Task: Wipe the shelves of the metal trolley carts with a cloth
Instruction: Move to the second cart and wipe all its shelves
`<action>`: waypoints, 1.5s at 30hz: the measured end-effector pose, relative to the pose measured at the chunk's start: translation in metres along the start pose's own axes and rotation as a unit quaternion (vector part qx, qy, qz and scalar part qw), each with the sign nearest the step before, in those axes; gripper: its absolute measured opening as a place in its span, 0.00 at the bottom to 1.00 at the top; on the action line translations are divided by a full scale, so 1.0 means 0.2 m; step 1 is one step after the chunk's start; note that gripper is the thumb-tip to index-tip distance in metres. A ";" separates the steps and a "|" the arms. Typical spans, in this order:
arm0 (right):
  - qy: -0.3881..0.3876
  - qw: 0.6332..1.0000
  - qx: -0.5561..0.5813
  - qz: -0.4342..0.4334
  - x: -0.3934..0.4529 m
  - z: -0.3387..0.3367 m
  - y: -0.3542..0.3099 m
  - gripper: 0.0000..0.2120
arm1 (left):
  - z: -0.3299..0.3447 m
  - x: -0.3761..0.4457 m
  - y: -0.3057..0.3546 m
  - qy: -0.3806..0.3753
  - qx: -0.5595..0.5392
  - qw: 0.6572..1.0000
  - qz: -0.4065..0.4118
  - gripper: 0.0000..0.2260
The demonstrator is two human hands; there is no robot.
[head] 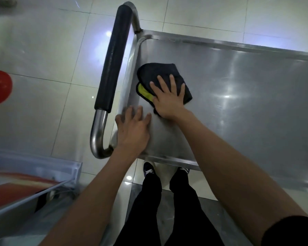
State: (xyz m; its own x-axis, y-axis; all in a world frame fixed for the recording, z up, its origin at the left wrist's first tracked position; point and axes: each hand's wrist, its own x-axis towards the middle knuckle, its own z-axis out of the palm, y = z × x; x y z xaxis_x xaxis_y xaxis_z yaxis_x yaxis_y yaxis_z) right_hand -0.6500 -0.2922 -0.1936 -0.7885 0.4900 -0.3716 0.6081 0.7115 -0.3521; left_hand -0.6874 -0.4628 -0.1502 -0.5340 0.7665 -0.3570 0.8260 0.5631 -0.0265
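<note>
Right now the right hand (168, 98) lies flat, fingers spread, on a black cloth (164, 80) (a yellow underside peeks out at its left edge) near the handle end of the trolley's top shelf (238, 107). Beside it, the left hand (132, 132), fingers straight and blurred, rests on the shelf's near corner. Lower shelves are hidden; the shelf's right end is cut off.

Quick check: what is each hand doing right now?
Left hand: open, flat on the trolley shelf.
Right hand: open, pressing the cloth.
</note>
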 end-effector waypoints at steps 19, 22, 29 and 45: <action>0.009 0.999 0.030 0.017 -0.18 0.13 -0.07 0.25 | 0.06 -0.17 -0.15 -0.043 -0.015 0.999 0.027 0.23; 0.025 0.997 0.031 0.062 -0.37 0.10 0.19 0.25 | 0.08 -0.18 -0.12 -0.056 -0.027 0.998 0.016 0.26; 0.039 0.979 0.038 0.196 -0.82 0.04 0.76 0.25 | 0.07 -0.20 0.01 -0.052 0.003 0.998 -0.022 0.26; 0.040 0.997 -0.015 0.063 -0.63 0.16 0.34 0.27 | 0.18 -0.38 0.01 0.007 0.019 1.000 -0.015 0.23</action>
State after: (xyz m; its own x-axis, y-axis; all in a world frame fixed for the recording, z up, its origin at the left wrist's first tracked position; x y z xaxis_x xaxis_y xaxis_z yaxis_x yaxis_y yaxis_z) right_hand -0.5068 -0.3215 -0.1984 -0.7113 0.6145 -0.3412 0.7010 0.6556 -0.2808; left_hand -0.6395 -0.5310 -0.1572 -0.5613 0.7534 -0.3425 0.8155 0.5741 -0.0734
